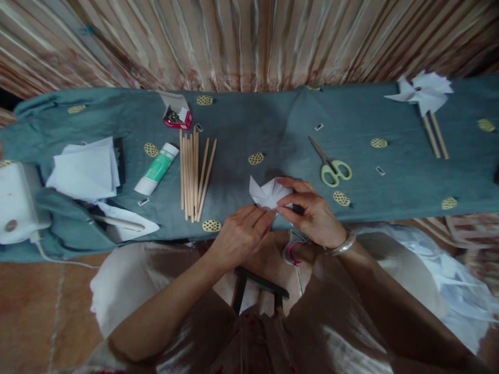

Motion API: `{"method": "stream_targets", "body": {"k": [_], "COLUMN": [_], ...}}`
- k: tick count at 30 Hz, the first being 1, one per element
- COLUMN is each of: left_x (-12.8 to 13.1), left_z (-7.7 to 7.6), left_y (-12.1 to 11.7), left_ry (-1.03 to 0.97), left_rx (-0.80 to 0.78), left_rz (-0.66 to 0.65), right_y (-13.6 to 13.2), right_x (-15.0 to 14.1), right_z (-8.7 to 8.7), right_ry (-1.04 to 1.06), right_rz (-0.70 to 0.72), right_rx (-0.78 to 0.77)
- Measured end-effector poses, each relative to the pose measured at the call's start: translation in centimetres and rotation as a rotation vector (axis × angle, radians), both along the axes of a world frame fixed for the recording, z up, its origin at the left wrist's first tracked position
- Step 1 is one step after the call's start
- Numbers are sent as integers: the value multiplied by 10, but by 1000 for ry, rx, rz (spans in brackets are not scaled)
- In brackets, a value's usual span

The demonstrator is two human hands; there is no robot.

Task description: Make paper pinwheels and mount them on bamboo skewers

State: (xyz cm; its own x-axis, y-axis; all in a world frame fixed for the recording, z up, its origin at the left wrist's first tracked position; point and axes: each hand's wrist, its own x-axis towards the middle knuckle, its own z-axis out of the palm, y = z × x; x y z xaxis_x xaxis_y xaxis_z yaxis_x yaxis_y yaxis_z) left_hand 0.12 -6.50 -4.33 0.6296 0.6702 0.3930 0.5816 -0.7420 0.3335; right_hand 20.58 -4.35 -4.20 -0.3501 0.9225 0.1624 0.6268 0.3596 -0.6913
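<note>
A white paper pinwheel [267, 193] with folded blades is held between my two hands at the near edge of the cloth-covered table. My left hand [245, 231] has its fingers closed on the pinwheel's lower left side. From the right, my right hand [310, 210] grips it with thumb and fingertips. The underside of the paper and part of its right side are hidden by my fingers. Green-handled scissors [331, 169] lie to the right of my right hand. Left of my hands lies a bunch of wooden sticks [190, 176].
A glue tube [157, 169], a red box of metal pins [177, 114] and white paper sheets [86, 169] lie on the left. Beyond them sits a white device [21, 202] with a cord. Far right are finished-looking paper pinwheels [423, 91] on sticks. A curtain [234, 47] hangs behind.
</note>
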Motion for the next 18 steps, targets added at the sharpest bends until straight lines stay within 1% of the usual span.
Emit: {"method": "stream_targets", "body": {"k": [4,10,18], "left_x": [0,0,0], "left_z": [0,-2,-5], "left_y": [0,1,1], "left_ry": [-4,-29,-34], "left_rx": [-42,-48,-36], "left_rz": [-18,-48,-43], "right_y": [-1,-2,-3], "right_x": [-4,-8,-8], "right_z": [-2,-2,-1], "right_ry": [-16,-32,-43], "right_rz": [-38,-74,-94], "right_rx": [24,49,20]}}
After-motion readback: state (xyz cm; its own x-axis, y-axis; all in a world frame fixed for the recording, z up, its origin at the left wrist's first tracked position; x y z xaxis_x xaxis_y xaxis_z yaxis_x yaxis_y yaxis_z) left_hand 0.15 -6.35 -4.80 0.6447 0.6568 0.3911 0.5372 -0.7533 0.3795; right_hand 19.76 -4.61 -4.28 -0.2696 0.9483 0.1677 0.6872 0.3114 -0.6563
